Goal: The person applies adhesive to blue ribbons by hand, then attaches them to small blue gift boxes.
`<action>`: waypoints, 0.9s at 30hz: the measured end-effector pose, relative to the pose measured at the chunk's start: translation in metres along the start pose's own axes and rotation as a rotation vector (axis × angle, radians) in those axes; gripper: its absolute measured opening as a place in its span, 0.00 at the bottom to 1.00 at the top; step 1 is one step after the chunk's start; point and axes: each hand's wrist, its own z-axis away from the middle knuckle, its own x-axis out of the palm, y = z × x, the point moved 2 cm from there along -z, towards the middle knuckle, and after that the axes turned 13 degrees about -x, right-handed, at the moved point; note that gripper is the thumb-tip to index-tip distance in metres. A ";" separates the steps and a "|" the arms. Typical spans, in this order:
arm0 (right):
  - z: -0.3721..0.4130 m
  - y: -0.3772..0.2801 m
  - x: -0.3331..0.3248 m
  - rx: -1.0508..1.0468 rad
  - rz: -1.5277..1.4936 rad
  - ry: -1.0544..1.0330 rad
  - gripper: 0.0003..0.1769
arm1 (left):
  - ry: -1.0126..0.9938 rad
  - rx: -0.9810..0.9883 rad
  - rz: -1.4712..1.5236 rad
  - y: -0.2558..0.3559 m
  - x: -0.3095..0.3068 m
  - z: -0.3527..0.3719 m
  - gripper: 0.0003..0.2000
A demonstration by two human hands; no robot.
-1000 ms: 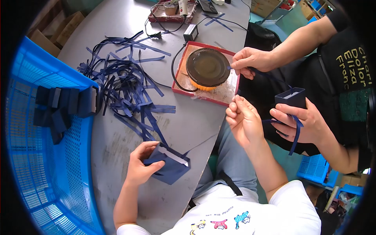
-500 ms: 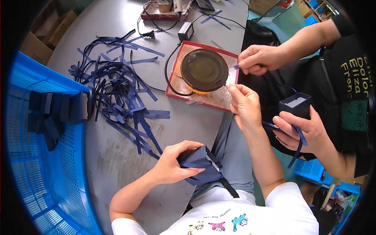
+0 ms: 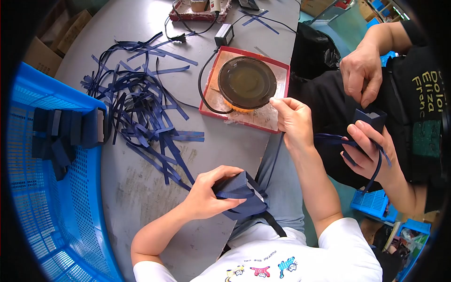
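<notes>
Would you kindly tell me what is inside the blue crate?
Several dark navy boxes lie bunched in the blue crate, near its rim; mesh floor shows elsewhere. What the boxes hold is hidden.

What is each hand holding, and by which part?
Left hand grips the folded navy paper bag at its upper edge. Right hand pinches the thin navy ribbon near its end, fingertips over the red tray's rim.

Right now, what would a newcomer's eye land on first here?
The tangle of navy ribbon strips sprawled across the grey table, left of the round dark pot in its red tray. Nearer, the left hand grips a navy box at the table edge, while the right hand pinches a ribbon strand beside the tray.
</notes>
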 end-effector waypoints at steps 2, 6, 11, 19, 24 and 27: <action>0.002 0.000 -0.009 -0.011 0.026 -0.014 0.07 | -0.005 0.000 -0.015 0.000 -0.001 0.002 0.24; 0.019 -0.009 -0.019 0.113 -0.096 -0.106 0.10 | -0.025 -0.035 0.029 0.000 -0.003 0.009 0.25; 0.069 -0.013 -0.019 0.531 -0.995 -0.389 0.16 | -0.023 -0.095 0.147 0.007 -0.005 0.027 0.26; 0.124 -0.016 0.000 0.601 -1.524 -0.588 0.14 | 0.007 -0.029 0.255 0.019 0.003 0.053 0.26; 0.136 -0.026 0.004 0.635 -1.381 -0.546 0.15 | -0.007 -0.035 0.211 0.026 0.006 0.069 0.26; 0.131 -0.040 -0.001 0.509 -0.945 -0.736 0.10 | -0.004 0.002 0.225 0.026 0.007 0.076 0.26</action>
